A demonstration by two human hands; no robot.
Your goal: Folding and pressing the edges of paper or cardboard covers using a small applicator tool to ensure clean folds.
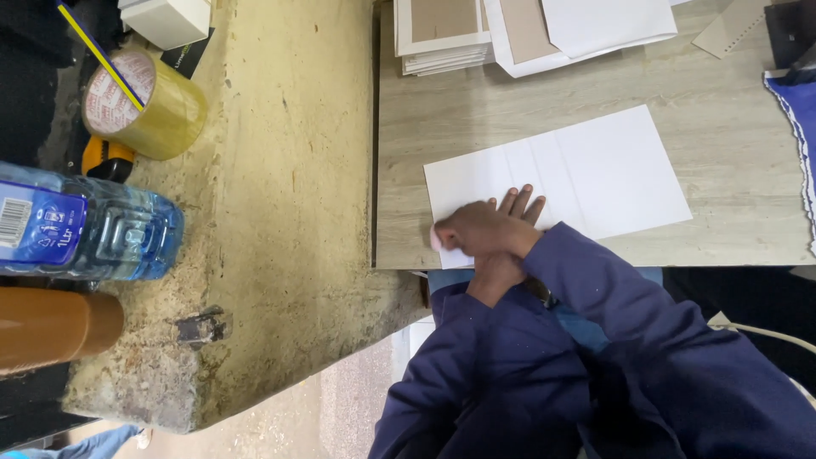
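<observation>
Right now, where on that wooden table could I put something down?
Bare wood lies between the white creased sheet and the card stack, and right of the sheet toward the blue cloth. The near-left corner is crowded: both hands press the sheet there.

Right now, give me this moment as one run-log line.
right hand: pressing flat on white folded sheet | left hand: beneath right wrist | sheet: on wooden table, creased

even, soft daylight, faint shadows, no glare; sharp centre, slight blur and stretching toward the left edge.
</observation>
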